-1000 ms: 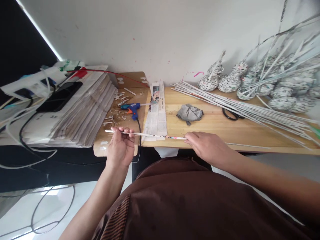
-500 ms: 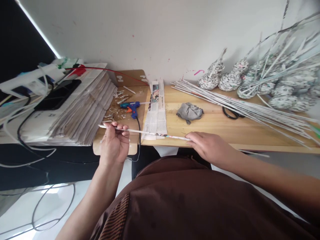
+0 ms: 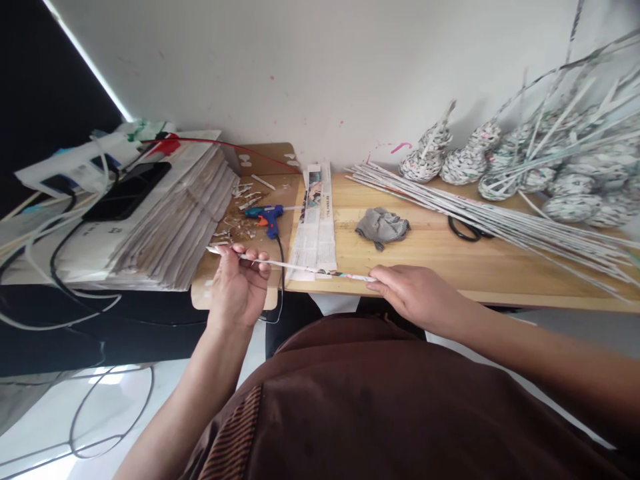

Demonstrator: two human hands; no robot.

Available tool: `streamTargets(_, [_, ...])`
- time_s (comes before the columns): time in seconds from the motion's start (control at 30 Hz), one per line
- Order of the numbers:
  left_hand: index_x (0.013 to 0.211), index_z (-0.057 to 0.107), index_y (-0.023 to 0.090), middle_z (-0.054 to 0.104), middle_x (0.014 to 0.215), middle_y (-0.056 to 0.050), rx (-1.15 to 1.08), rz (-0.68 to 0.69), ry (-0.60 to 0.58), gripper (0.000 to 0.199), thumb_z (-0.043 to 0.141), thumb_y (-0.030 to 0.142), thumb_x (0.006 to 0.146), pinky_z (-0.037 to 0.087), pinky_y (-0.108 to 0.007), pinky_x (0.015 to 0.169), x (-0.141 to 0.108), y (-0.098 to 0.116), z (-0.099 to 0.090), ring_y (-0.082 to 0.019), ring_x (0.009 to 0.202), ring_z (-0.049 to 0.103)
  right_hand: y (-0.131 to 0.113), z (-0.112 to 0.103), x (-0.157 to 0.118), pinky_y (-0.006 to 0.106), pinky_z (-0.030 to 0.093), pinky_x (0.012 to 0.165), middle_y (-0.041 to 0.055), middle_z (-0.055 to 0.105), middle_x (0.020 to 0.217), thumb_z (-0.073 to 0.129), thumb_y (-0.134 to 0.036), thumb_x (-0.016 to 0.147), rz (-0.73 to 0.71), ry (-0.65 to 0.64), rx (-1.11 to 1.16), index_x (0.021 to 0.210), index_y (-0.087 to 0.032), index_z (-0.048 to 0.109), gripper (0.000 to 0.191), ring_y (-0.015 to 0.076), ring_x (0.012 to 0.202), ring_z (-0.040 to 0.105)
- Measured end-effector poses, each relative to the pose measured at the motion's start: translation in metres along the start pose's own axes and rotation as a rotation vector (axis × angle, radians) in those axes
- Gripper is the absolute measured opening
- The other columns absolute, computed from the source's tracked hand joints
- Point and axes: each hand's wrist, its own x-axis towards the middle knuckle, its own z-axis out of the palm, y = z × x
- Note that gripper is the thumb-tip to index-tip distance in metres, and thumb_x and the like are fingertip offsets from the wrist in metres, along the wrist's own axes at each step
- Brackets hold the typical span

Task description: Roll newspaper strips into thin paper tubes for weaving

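Observation:
A thin rolled newspaper tube (image 3: 295,268) stretches nearly level between my two hands, above the table's front edge. My left hand (image 3: 241,283), palm up, pinches it near its pointed left end between thumb and fingers. At the other end my right hand (image 3: 407,290) is closed around it, knuckles up, hiding that tip. Behind the tube lie flat newspaper strips (image 3: 314,233), side by side. A blue glue gun (image 3: 270,219) rests to their left on a brown board, and a crumpled grey cloth (image 3: 382,225) lies to their right.
A tall stack of newspaper sheets (image 3: 195,220) with a black phone (image 3: 127,190) and cables stands left. A bundle of paper tubes (image 3: 480,217) crosses the table at right, over black-handled scissors (image 3: 465,230). Woven paper gourd shapes (image 3: 465,163) stand by the wall. Paper scraps (image 3: 245,197) litter the board.
My right hand has slid slightly left along the tube, and my left hand has shifted slightly right. The tube stays held at both ends. The whole view has moved a little.

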Motion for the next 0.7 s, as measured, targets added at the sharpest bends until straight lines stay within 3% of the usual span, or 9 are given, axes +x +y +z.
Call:
streamTargets(0.07, [0.071,0.053,0.017,0.05,0.061,0.003,-0.002,0.006,-0.018,0.032,0.056,0.045,0.087,0.046,-0.014,0.048,0.0,0.001,0.001,-0.008,0.057,0.056,0.003,0.001,0.001,0.027,0.036,0.06,0.0022,0.054,0.066,0.034,-0.049,0.097,0.043,-0.168,0.205,0.088,-0.018,0.061,0.042,0.0152,0.062,0.051])
streamTargets(0.17, [0.072,0.053,0.017,0.048,0.06,0.003,-0.012,-0.009,-0.038,0.032,0.055,0.044,0.088,0.044,-0.013,0.046,0.0,0.003,0.0,-0.007,0.056,0.054,0.011,0.002,0.002,0.024,0.033,0.048,-0.0064,0.035,0.048,0.028,-0.055,0.097,0.153,-0.572,0.738,0.083,-0.016,0.058,0.052,0.0105,0.042,0.038])
streamTargets(0.23, [0.073,0.053,0.017,0.047,0.06,0.003,-0.03,-0.026,-0.042,0.032,0.053,0.044,0.089,0.043,-0.012,0.046,0.0,0.004,-0.001,-0.006,0.055,0.054,0.015,0.001,0.003,0.024,0.031,0.045,-0.0093,0.026,0.044,0.027,-0.058,0.096,0.189,-0.712,0.914,0.08,-0.015,0.057,0.055,0.0098,0.038,0.034])
streamTargets(0.33, [0.073,0.053,0.017,0.047,0.06,0.003,-0.033,-0.022,-0.024,0.033,0.051,0.044,0.09,0.043,-0.012,0.046,0.001,0.001,-0.001,-0.006,0.055,0.054,0.01,-0.001,0.003,0.024,0.034,0.048,-0.0051,0.038,0.05,0.029,-0.059,0.095,0.164,-0.616,0.698,0.086,-0.014,0.059,0.055,0.0113,0.045,0.043])
streamTargets(0.43, [0.072,0.054,0.017,0.049,0.061,0.002,0.002,0.008,-0.004,0.033,0.052,0.046,0.089,0.045,-0.013,0.05,0.0,-0.005,0.0,-0.007,0.058,0.056,-0.002,0.001,0.006,0.026,0.034,0.057,0.0014,0.055,0.069,0.042,-0.053,0.094,0.034,-0.215,0.218,0.089,-0.018,0.058,0.039,0.0142,0.062,0.05])
streamTargets(0.5, [0.072,0.055,0.017,0.05,0.062,0.002,0.007,0.012,-0.016,0.033,0.054,0.045,0.088,0.046,-0.014,0.051,-0.001,-0.008,0.0,-0.008,0.059,0.056,-0.006,0.005,0.01,0.026,0.034,0.06,0.0026,0.057,0.073,0.042,-0.048,0.095,-0.009,-0.075,0.114,0.084,-0.019,0.056,0.035,0.0146,0.066,0.05])
streamTargets(0.53, [0.072,0.055,0.017,0.05,0.062,0.002,0.004,0.007,-0.029,0.032,0.055,0.045,0.088,0.046,-0.014,0.051,-0.002,-0.009,0.001,-0.008,0.059,0.056,-0.006,0.007,0.011,0.026,0.034,0.059,0.0019,0.055,0.069,0.038,-0.048,0.097,0.008,-0.118,0.179,0.082,-0.019,0.055,0.037,0.014,0.063,0.049])
streamTargets(0.63, [0.071,0.054,0.016,0.048,0.061,0.002,-0.009,-0.012,-0.061,0.032,0.056,0.044,0.087,0.044,-0.014,0.048,-0.004,-0.008,0.0,-0.008,0.057,0.055,0.002,0.013,0.016,0.024,0.034,0.049,-0.0048,0.038,0.049,0.031,-0.054,0.097,0.14,-0.472,0.644,0.074,-0.018,0.052,0.048,0.0109,0.046,0.04])
streamTargets(0.7, [0.071,0.054,0.016,0.047,0.061,0.003,-0.025,-0.013,-0.063,0.032,0.055,0.043,0.088,0.043,-0.013,0.046,-0.003,-0.005,-0.001,-0.008,0.056,0.054,0.01,0.014,0.016,0.023,0.032,0.044,-0.0081,0.028,0.046,0.033,-0.057,0.096,0.203,-0.631,0.888,0.074,-0.016,0.054,0.051,0.0093,0.04,0.036])
